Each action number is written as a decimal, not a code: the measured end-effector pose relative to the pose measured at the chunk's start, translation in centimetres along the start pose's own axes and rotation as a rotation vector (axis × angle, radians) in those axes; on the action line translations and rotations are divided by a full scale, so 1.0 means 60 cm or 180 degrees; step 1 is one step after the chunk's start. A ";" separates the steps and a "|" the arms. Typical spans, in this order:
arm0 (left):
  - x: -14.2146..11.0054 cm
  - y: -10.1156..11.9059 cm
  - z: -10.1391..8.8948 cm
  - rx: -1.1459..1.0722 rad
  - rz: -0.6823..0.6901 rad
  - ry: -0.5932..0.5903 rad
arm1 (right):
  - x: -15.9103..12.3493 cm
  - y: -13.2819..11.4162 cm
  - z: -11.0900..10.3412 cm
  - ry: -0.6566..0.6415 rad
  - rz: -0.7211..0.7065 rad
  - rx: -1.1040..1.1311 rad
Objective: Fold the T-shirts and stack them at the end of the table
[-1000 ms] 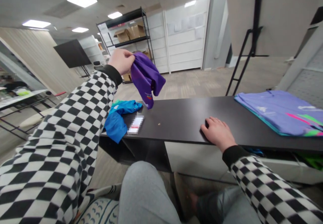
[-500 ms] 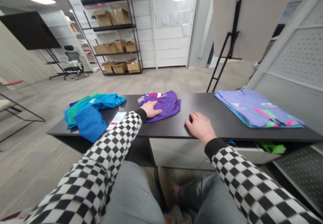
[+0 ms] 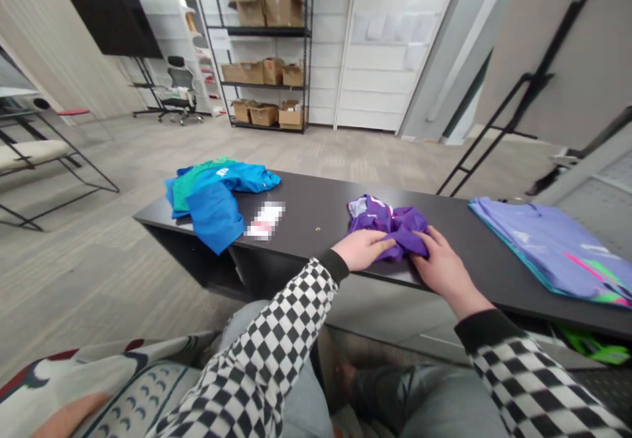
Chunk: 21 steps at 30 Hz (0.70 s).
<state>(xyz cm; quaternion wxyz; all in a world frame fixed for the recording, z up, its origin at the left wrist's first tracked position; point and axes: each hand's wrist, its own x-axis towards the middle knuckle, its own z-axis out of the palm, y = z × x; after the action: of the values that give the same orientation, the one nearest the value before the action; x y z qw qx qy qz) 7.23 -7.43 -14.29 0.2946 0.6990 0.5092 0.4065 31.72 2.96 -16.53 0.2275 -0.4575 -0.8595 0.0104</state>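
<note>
Purple garment (image 3: 402, 237): lay crumpled before me on the black tabletop (image 3: 311, 201), near its front edge, bunched into loose folds; white and pink print showed on its far part, with a pale grey patch at the far left corner.
Left hand (image 3: 363, 250): my thumb and fingers were clamped on the near left part of the cloth.
Right hand (image 3: 442, 263): my fingers were closed on its right side, a fold running between both hands.
Covered cloth: my hands hid the near corners, so how it lay beneath them I could not tell.
Tabletop: dark, smooth and long, marked by a small tan spot (image 3: 318, 229) left of the garment.
Blue and green clothes (image 3: 214, 207): were heaped at the left end, a blue part hanging over the front edge.
White rectangle (image 3: 266, 219): lay just right of that heap, its surface pixel-blurred.
Folded lavender garment (image 3: 557, 240): lay flat at the right, near my right hand, above a teal layer.
Floor (image 3: 316, 155): grey and patterned, reaching a black rack (image 3: 266, 31) of cardboard boxes (image 3: 284, 10) and an office chair (image 3: 180, 89).
Large board (image 3: 548, 49): stood on a black stand (image 3: 511, 118) beyond the tabletop, blocking part of the room.
</note>
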 end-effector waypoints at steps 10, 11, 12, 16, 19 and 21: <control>-0.024 -0.044 -0.124 -0.1470 -0.0578 0.1481 | -0.011 0.000 -0.036 0.0201 0.0912 0.1588; -0.028 -0.054 -0.126 -0.1269 -0.0699 0.1284 | -0.009 0.009 -0.038 0.0337 0.1168 0.1986; -0.032 -0.062 -0.127 -0.1055 -0.0793 0.1151 | -0.007 0.021 -0.040 0.0484 0.1402 0.2408; -0.042 -0.062 -0.115 -0.0659 -0.0895 0.0841 | -0.001 0.065 -0.049 0.0785 0.1832 0.3417; -0.044 -0.043 -0.096 -0.0265 -0.0559 0.0749 | -0.002 0.079 -0.051 0.0780 0.2187 0.4345; -0.045 -0.033 -0.083 0.0157 -0.0108 0.0934 | -0.005 0.083 -0.049 0.0947 0.2290 0.4894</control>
<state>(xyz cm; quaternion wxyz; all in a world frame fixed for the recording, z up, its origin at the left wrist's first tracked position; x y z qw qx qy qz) 1.57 -9.42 -14.19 0.2065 0.6305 0.5683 0.4867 36.91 5.05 -15.12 0.5673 -0.4175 -0.3779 0.6009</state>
